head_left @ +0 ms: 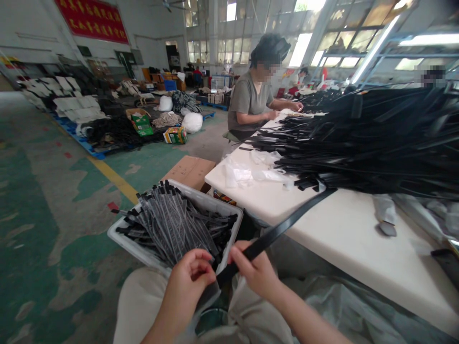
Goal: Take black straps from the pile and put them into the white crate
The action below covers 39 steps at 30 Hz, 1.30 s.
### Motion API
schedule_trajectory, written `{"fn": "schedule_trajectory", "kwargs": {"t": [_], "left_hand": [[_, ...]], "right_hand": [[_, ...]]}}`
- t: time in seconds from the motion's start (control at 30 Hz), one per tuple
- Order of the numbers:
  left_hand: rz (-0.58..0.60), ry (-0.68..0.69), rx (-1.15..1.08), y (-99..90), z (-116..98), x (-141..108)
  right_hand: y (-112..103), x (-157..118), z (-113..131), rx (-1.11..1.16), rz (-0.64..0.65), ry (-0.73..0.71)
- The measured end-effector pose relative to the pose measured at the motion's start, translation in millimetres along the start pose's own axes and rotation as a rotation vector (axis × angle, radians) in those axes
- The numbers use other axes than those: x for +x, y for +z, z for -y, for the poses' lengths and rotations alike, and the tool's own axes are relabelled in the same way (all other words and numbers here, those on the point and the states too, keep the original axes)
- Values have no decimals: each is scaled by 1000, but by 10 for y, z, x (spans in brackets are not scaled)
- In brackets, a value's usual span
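Note:
My right hand [257,271] is closed around a flat black strap [283,227] that reaches from my lap up onto the white table. At the strap's lower end, my left hand [190,279] pinches what looks like a clear plastic sleeve [210,297], which hangs below the fingers. The strap's tip lies close to the left thumb; whether it is inside the sleeve I cannot tell. Just beyond my hands stands a white plastic bin [234,229], filled with black strips [168,220] in clear sleeves.
A big heap of black straps [376,138] covers the far side of the white table [322,239]. Clear plastic bags [240,172] lie near its left corner. A co-worker [251,100] sits across from me. A cardboard box [191,172] stands behind the bin.

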<state>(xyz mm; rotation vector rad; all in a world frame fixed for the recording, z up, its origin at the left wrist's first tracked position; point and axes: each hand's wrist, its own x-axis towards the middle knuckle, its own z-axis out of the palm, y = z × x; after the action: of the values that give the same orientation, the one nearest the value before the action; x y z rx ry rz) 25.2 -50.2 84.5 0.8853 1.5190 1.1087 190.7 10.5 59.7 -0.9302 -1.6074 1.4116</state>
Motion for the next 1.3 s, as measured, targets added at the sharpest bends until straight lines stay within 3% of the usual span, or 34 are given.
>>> {"fn": "schedule_trajectory", "kwargs": {"t": [0.07, 0.13, 0.27, 0.3, 0.33, 0.37, 0.47, 0.5, 0.63, 0.67, 0.77, 0.83, 0.93, 1.03, 1.1, 1.2, 1.3], "left_hand": [[-3, 21, 9, 24, -46, 20], [-3, 26, 13, 26, -74, 35], [6, 42, 8, 0, -87, 50], [16, 51, 4, 6, -92, 53], [25, 58, -3, 19, -100, 56], [30, 68, -9, 39, -113, 60], [34, 121, -4, 106, -163, 80], [38, 133, 1, 119, -177, 90], [54, 133, 22, 113, -210, 134], [52, 136, 23, 110, -219, 142], [52, 155, 7, 125, -248, 158], [64, 171, -17, 138, -240, 165], [103, 239, -52, 112, -126, 176], [231, 220, 44, 31, 78, 174], [265, 138, 142, -28, 195, 164], [201, 87, 243, -91, 280, 151], [187, 113, 300, -116, 292, 149]], "right_hand": [[85, -89, 7, -25, 153, -68], [61, -116, 28, 75, 119, -55], [-195, 12, 135, 300, -444, 39], [-238, 40, 163, 305, -542, 44], [-255, 51, 185, 266, -560, 23], [-243, 43, 200, 189, -485, -24], [-117, -57, 195, -90, -52, -198], [-84, -92, 184, -121, 19, -233], [-149, -118, 170, 34, -182, -143], [-187, -100, 173, 51, -143, -103], [-206, -63, 159, -1, 145, -6], [-126, -68, 119, -98, 231, 15], [15, -94, 60, -247, 194, -35], [41, -96, 45, -215, 145, -33], [-24, -62, 56, -14, 139, 44], [-203, 49, 100, 416, 54, 164], [-373, 177, 182, 500, -49, 227]]}}
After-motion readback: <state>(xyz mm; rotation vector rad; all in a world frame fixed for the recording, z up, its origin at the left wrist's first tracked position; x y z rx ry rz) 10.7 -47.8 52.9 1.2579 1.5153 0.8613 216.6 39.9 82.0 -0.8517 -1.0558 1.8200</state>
